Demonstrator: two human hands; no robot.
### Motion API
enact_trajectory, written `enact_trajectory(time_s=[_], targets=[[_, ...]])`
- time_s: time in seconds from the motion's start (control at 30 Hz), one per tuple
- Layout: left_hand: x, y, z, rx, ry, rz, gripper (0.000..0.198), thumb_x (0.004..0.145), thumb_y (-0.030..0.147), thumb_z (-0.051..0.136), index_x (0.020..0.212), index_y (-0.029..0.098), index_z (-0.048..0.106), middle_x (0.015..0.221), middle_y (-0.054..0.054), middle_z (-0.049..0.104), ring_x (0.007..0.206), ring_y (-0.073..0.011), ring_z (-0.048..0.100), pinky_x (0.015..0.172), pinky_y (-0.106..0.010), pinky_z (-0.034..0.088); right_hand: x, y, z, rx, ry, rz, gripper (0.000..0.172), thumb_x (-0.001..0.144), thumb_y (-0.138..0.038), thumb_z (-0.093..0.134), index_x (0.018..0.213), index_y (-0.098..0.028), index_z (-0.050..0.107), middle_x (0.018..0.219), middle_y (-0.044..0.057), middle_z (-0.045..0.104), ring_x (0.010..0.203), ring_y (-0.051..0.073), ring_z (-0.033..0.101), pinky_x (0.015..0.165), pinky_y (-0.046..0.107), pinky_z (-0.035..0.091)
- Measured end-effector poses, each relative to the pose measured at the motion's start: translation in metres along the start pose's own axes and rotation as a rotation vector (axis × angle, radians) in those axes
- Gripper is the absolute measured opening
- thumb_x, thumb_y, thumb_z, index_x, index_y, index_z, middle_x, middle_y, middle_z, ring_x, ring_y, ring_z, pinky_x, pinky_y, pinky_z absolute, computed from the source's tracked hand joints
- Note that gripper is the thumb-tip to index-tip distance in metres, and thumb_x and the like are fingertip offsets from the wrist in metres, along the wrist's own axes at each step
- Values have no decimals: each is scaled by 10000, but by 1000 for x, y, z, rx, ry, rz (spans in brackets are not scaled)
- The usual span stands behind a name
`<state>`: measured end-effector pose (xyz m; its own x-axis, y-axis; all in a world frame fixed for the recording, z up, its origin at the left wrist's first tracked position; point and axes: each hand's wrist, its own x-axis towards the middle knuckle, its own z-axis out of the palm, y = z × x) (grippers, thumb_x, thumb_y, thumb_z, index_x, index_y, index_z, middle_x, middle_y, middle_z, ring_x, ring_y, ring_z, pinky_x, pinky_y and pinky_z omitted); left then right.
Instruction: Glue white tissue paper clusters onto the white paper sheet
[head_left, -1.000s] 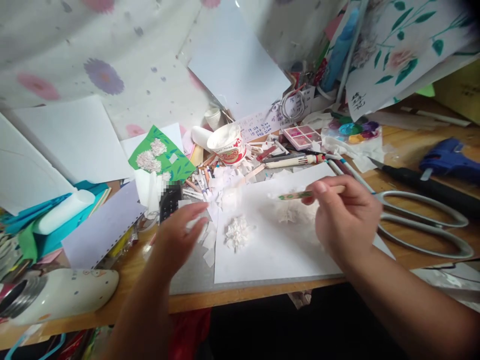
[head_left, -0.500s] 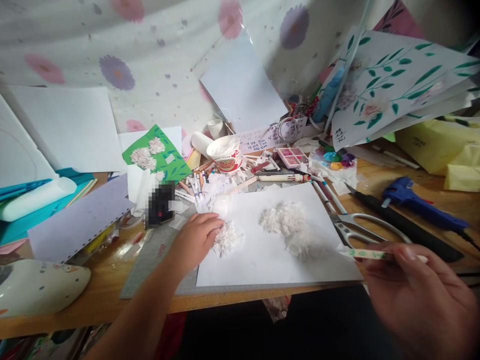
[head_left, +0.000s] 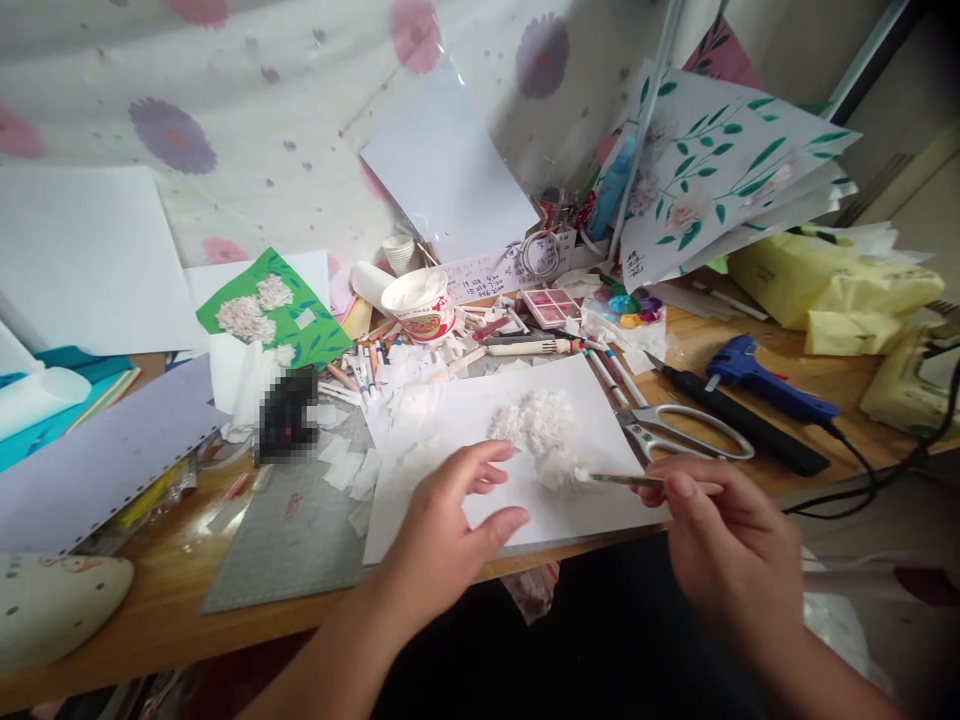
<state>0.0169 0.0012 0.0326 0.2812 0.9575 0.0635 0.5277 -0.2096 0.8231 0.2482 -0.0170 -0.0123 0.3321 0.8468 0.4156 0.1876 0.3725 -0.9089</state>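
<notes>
My left hand [head_left: 454, 525] is over the near left part of a white paper sheet [head_left: 480, 400], fingers spread and curved, with nothing visible in them. My right hand [head_left: 724, 535] pinches a thin pale stick [head_left: 622, 481] with green marks, between thumb and fingers. The stick points left, its whitish tip close to the ruffled white paper flowers [head_left: 536, 425] on the sheet. Whether the tip touches them I cannot tell. Part of the sheet is hidden behind my left hand.
A grey cutting mat [head_left: 289, 545] lies under the sheet. To the right are scissors [head_left: 686, 430], a black-handled knife [head_left: 742, 420] and a blue glue gun [head_left: 772, 385]. Markers, a paper tub [head_left: 420, 305] and a green card [head_left: 274, 310] with flowers sit behind.
My left hand has left the separate white flower at the sheet's left and moved right, opening. My right hand has brought the stick's tip left to the flower cluster. The view has shifted right.
</notes>
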Motion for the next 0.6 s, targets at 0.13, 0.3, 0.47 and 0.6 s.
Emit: enact_trajectory(time_s=[0.13,0.3,0.47,0.6], targets=[[4,13,25,-450,-125,-125,458,765,353,663,1159,195,491,1120,-107,607,936,-191,614,841,-347,502,-2,-8,-3,-101,-189,-202,181,777,-130,600,900,-260,633,823,39,631,761,204,594,616,330,476],[7,14,33,-558,-107,-187,335,749,340,679,1020,172,577,914,-62,628,876,-184,612,809,-331,506,-1,-13,-2,-146,-312,-305,299,769,-60,578,979,-271,606,849,42,624,801,212,597,667,347,471],[3,13,33,-533,-44,-207,180,785,297,641,903,163,615,779,-30,641,746,-153,639,732,-290,522,-2,-12,3,-148,-341,-371,277,766,-50,579,965,-242,593,801,31,615,787,197,605,671,332,479],[-1,12,31,-580,14,-231,87,801,224,600,830,144,620,750,-23,654,707,-132,652,699,-248,530,-4,-13,7,-156,-388,-412,242,790,-73,569,979,-222,590,794,29,624,763,178,614,634,301,488]])
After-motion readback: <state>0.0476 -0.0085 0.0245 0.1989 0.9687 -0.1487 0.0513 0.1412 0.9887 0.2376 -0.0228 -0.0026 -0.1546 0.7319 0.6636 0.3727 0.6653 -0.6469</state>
